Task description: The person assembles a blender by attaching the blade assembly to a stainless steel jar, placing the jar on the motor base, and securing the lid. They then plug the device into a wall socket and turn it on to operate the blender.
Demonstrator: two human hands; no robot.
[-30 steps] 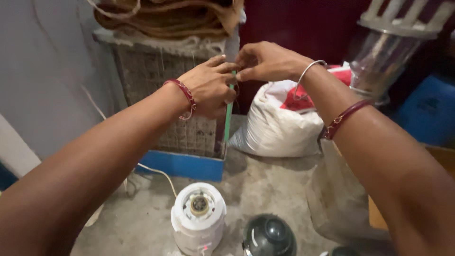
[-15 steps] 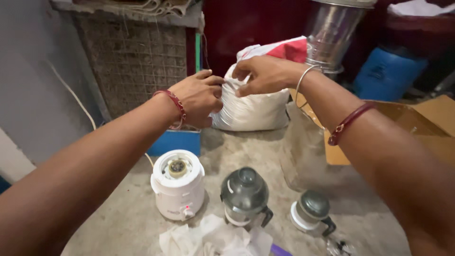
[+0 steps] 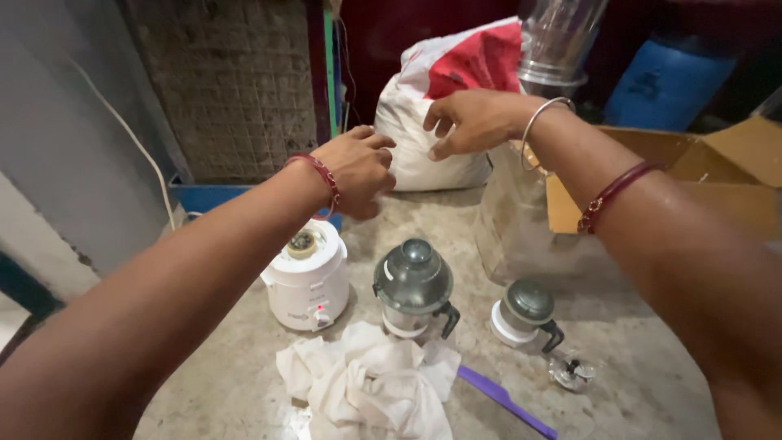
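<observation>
Both hands have dropped from the upper frame to the white and red sack (image 3: 444, 122), top centre.
Right hand (image 3: 472, 121) rests loosely open on it; left hand (image 3: 358, 169), fingers curled, apparently empty, hovers above the white mixer base (image 3: 308, 279), centre left.

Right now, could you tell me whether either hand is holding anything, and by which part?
Nothing is held. The left hand and the right hand hover with loosely curled fingers in front of the white and red sack, neither clearly gripping it.
</observation>
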